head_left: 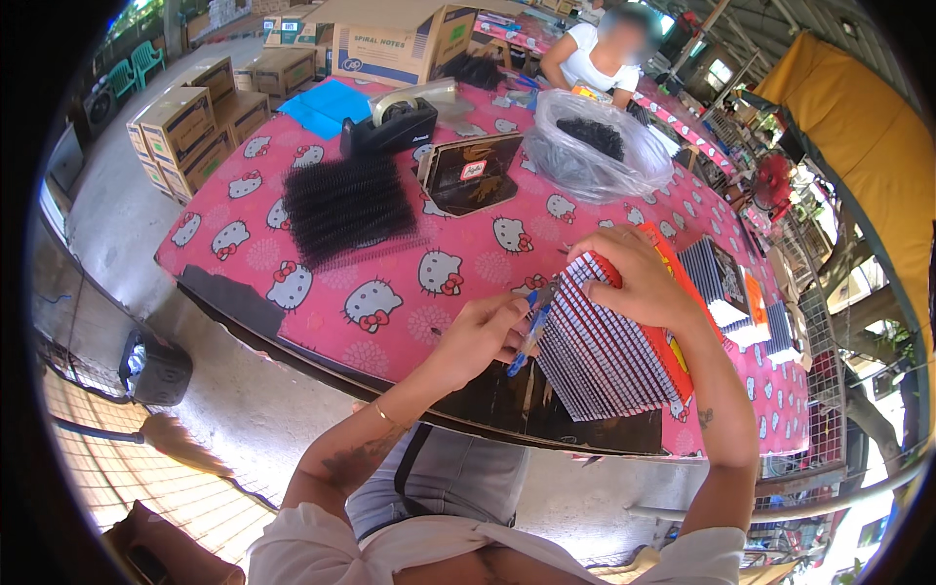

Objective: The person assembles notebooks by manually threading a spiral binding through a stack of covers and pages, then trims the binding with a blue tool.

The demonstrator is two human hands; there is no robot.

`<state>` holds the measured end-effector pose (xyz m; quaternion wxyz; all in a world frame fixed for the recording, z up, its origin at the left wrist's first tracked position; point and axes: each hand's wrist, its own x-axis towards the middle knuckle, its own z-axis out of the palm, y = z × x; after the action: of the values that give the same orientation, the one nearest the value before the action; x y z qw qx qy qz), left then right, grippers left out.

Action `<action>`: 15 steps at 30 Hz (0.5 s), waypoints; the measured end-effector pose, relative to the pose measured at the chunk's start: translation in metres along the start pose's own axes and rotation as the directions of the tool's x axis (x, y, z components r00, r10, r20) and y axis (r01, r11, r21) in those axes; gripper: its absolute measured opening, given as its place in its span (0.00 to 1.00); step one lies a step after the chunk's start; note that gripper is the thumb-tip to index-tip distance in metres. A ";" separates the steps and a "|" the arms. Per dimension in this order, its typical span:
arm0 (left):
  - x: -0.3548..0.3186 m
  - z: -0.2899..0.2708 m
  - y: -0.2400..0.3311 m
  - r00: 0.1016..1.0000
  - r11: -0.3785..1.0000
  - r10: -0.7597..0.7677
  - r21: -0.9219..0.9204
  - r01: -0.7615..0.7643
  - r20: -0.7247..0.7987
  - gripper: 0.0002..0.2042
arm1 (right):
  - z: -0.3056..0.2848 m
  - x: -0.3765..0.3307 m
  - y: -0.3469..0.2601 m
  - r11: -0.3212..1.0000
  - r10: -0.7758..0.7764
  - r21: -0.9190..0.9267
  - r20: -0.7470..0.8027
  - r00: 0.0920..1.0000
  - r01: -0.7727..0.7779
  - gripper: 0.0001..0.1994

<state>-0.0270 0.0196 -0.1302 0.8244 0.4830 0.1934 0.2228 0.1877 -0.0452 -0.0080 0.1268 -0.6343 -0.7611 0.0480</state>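
Observation:
Blue-handled pliers (527, 343) are gripped in my left hand (480, 334), its fingers closed around the handles. The metal jaws touch the upper left corner of a stack of spiral notebooks (606, 359). My right hand (636, 276) rests over the top of this stack, thumb on the spiral-bound side and fingers over the far side, gripping it. The spines face me in many white and dark red rows, with orange covers showing at the right. The stack stands on a dark board (507, 402) at the table's near edge.
On the pink patterned table (375, 302) lie black spiral coils (346, 210), a tape dispenser (392, 127), a dark box (473, 174) and a plastic bag of black coils (597, 146). More notebooks (717, 283) stand at right. A person (600, 60) sits across; cartons (195, 127) stand at left.

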 end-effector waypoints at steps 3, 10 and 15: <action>-0.003 -0.002 -0.007 0.920 0.766 0.390 0.568 -0.302 -0.037 0.20 | 0.000 0.004 -0.001 1.000 -0.018 -0.010 0.009 1.000 0.018 0.18; -0.002 -0.003 -0.010 0.999 0.999 0.042 0.015 -0.042 -0.024 0.21 | -0.002 0.002 -0.001 1.000 -0.001 -0.010 0.023 1.000 0.002 0.18; 0.002 -0.006 -0.010 0.998 1.000 -0.012 -0.017 0.011 -0.066 0.21 | 0.000 0.004 -0.001 1.000 -0.005 -0.003 0.031 0.999 0.005 0.18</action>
<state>-0.0270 0.0207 -0.1423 0.8228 0.4674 0.2216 0.2354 0.1860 -0.0418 -0.0068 0.1140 -0.6319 -0.7645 0.0564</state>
